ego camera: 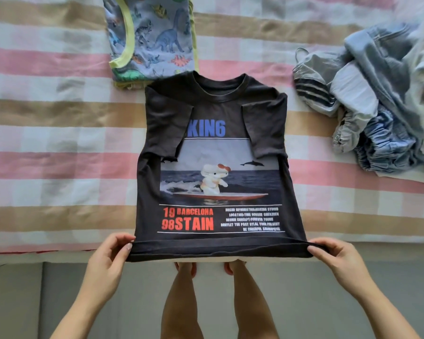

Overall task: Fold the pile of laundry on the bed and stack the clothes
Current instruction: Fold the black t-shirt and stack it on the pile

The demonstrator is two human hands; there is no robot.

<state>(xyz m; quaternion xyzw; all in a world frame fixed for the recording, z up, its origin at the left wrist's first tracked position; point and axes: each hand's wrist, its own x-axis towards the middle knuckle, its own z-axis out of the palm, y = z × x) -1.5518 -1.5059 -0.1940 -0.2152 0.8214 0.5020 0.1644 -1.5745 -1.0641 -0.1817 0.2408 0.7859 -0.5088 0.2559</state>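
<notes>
Your left hand point(110, 255) and right hand point(333, 255) pinch the T-shirt point(216, 152) hem point(218, 248). Fold crooked and the tucked sleeves point(167, 128) slip out.

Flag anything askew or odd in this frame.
Mildly: on the black T-shirt, the left folded-in sleeve reaches further in than the right sleeve, hiding part of the blue lettering. Nothing else stands out.

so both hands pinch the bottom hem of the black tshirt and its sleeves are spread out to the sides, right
Not quite: the head view shows the sleeves folded inward over the front of the black tshirt, not spread out. The rest holds: the left hand and right hand each pinch a corner of its bottom hem.
</notes>
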